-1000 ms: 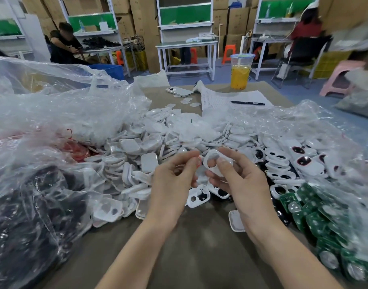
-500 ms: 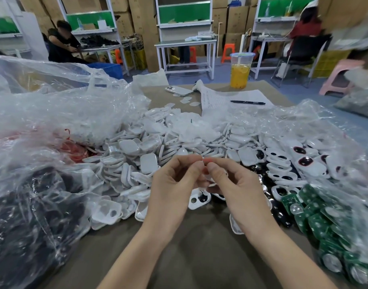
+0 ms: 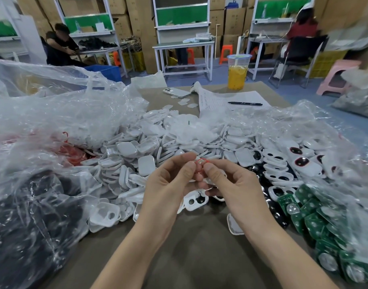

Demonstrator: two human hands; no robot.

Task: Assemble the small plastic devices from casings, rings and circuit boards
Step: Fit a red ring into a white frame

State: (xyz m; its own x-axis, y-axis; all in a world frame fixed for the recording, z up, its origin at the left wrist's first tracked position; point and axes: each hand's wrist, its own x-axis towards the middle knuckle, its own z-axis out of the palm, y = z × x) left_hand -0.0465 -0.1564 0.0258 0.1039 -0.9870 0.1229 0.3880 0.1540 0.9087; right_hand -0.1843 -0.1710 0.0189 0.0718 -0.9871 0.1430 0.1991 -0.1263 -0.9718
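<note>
My left hand and my right hand meet fingertip to fingertip over the table's middle, both pinching a small red ring with a bit of white plastic behind it. Below the fingers lies a white casing with two holes. A big heap of white casings spreads behind the hands. Assembled white pieces with dark red-rimmed lenses lie at the right. Green circuit boards pile up at the lower right. More red rings show in a bag at the left.
Crumpled clear plastic bags cover the left side, one holding dark parts. At the table's far end stand a cup of orange drink, a phone, and a paper sheet with a pen. People sit at benches beyond.
The white casing that my right hand held up a second ago is out of sight. Both hands came together and now pinch a red ring between the fingertips.
</note>
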